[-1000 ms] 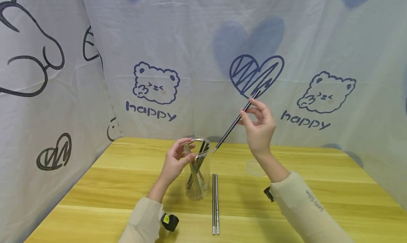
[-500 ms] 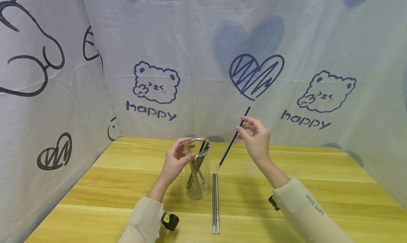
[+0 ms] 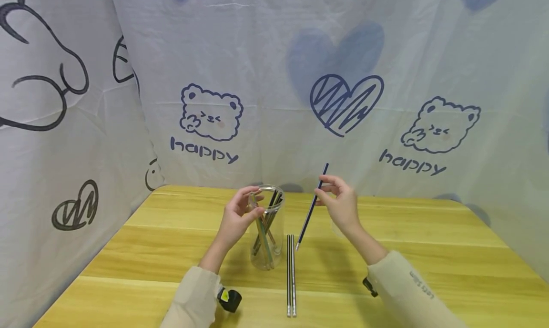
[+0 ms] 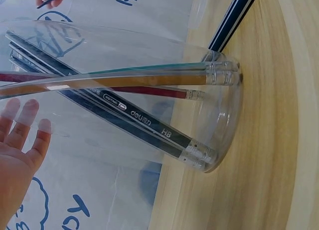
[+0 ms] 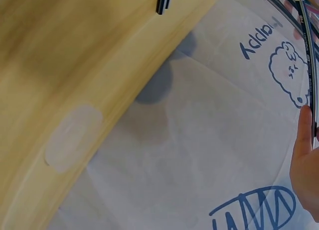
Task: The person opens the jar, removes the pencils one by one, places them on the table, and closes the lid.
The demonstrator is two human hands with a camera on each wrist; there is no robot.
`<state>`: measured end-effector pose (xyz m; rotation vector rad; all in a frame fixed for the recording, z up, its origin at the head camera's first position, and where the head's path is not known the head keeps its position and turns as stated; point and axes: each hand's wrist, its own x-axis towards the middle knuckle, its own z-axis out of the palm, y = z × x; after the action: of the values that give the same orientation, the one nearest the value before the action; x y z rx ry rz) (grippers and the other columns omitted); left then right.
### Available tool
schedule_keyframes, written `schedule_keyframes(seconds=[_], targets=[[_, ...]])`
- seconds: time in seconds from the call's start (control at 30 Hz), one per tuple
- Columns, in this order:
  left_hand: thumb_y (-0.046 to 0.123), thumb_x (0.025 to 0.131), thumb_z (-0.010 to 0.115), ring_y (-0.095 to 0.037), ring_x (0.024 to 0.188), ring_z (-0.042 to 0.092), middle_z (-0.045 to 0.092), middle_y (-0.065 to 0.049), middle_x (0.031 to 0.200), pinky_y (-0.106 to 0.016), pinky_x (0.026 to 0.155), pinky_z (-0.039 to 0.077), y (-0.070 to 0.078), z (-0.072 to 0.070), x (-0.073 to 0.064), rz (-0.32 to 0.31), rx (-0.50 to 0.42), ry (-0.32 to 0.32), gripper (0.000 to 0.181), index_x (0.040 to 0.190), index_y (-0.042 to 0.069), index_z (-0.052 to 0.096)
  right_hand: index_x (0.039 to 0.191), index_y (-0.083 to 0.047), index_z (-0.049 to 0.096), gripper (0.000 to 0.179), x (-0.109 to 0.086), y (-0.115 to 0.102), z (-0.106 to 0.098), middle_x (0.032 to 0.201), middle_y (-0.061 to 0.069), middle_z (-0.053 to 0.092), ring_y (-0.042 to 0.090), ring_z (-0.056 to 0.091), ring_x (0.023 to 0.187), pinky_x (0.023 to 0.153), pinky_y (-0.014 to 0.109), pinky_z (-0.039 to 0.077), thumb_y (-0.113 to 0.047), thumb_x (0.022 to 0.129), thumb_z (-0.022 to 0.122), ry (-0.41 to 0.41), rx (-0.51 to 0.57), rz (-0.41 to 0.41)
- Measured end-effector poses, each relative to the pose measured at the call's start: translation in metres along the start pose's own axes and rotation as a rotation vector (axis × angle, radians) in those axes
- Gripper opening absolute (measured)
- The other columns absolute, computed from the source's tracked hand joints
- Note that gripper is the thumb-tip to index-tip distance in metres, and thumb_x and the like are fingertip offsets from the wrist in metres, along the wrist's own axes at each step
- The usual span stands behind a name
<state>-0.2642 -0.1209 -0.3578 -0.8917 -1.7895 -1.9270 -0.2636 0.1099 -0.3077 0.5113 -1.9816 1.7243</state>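
My left hand point(image 3: 237, 212) holds a clear jar point(image 3: 279, 232) upright by its upper part, thumb in front and fingers around the far side. Several pencils lean inside it; the left wrist view shows a dark pencil point(image 4: 130, 110) marked HB, a yellow pencil point(image 4: 149, 81) and a red pencil point(image 4: 149, 91). To the right of the jar, my right hand point(image 3: 340, 206) pinches a dark striped pencil point(image 3: 308, 217) between thumb and fingers. It slants, silver end down, above the table beside two striped pencils point(image 3: 289, 275) lying side by side.
A yellow wood-grain table point(image 3: 141, 266) carries everything. A round clear lid point(image 5: 74, 138) lies on it towards the back right, mostly behind my right hand in the head view. A white printed cloth point(image 3: 274, 142) hangs behind the table and along its left side.
My right hand has come down and slightly left with the pencil, which now stands steeper, its silver end lower and close to the two lying pencils. My left hand and the jar stay put.
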Motion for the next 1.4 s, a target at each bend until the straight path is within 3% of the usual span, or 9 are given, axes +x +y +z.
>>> schedule_keyframes(seconds=[0.2, 0.37, 0.6, 0.8, 1.1, 1.4], targets=[[-0.004, 0.077, 0.063, -0.030, 0.105, 0.052, 0.047, -0.027, 0.120, -0.034, 0.081, 0.046, 0.001, 0.001, -0.001, -0.007, 0.006, 0.003, 0.045, 0.119, -0.007, 0.044, 0.106, 0.011, 0.055, 0.028, -0.004, 0.010, 0.000, 0.096, 0.024, 0.058, 0.011, 0.058, 0.068, 0.056, 0.031, 0.053, 0.013, 0.078, 0.059, -0.039, -0.008, 0.047], [-0.004, 0.077, 0.062, -0.035, 0.106, 0.051, 0.047, -0.026, 0.120, -0.034, 0.081, 0.047, 0.001, 0.001, -0.001, -0.011, 0.009, 0.005, 0.046, 0.119, -0.007, 0.044, 0.107, 0.011, 0.054, 0.030, -0.007, 0.018, 0.001, 0.098, 0.024, 0.057, 0.006, 0.058, 0.067, 0.059, 0.035, 0.053, 0.013, 0.078, 0.059, -0.063, -0.013, 0.101], [0.001, 0.078, 0.064, -0.014, 0.102, 0.054, 0.045, -0.029, 0.120, -0.035, 0.080, 0.047, 0.001, 0.000, -0.001, -0.011, -0.004, -0.002, 0.046, 0.119, -0.007, 0.043, 0.106, 0.013, 0.055, 0.029, -0.012, 0.030, 0.004, 0.100, 0.024, 0.057, 0.011, 0.059, 0.070, 0.056, 0.032, 0.053, 0.013, 0.077, 0.060, -0.082, -0.034, 0.152], [0.004, 0.079, 0.065, -0.016, 0.103, 0.054, 0.050, -0.018, 0.119, -0.036, 0.080, 0.047, 0.002, 0.000, -0.001, -0.016, 0.005, -0.001, 0.046, 0.119, -0.006, 0.044, 0.105, 0.014, 0.054, 0.030, -0.016, 0.036, 0.008, 0.096, 0.024, 0.057, 0.017, 0.060, 0.069, 0.053, 0.030, 0.053, 0.015, 0.075, 0.060, -0.093, -0.020, 0.211], [0.001, 0.078, 0.064, -0.015, 0.102, 0.054, 0.049, -0.021, 0.119, -0.034, 0.081, 0.046, 0.001, 0.000, 0.000, -0.011, 0.005, 0.004, 0.045, 0.119, -0.006, 0.044, 0.103, 0.015, 0.055, 0.030, -0.023, 0.043, 0.013, 0.089, 0.021, 0.058, 0.020, 0.059, 0.065, 0.051, 0.032, 0.053, 0.017, 0.074, 0.059, -0.115, -0.048, 0.248], [-0.002, 0.077, 0.063, -0.014, 0.101, 0.055, 0.050, -0.020, 0.119, -0.032, 0.078, 0.048, 0.000, 0.001, 0.000, -0.005, 0.002, 0.009, 0.045, 0.118, -0.007, 0.044, 0.104, 0.015, 0.054, 0.030, -0.029, 0.052, 0.016, 0.094, 0.021, 0.057, 0.020, 0.060, 0.065, 0.051, 0.034, 0.053, 0.018, 0.074, 0.058, -0.164, -0.082, 0.289]])
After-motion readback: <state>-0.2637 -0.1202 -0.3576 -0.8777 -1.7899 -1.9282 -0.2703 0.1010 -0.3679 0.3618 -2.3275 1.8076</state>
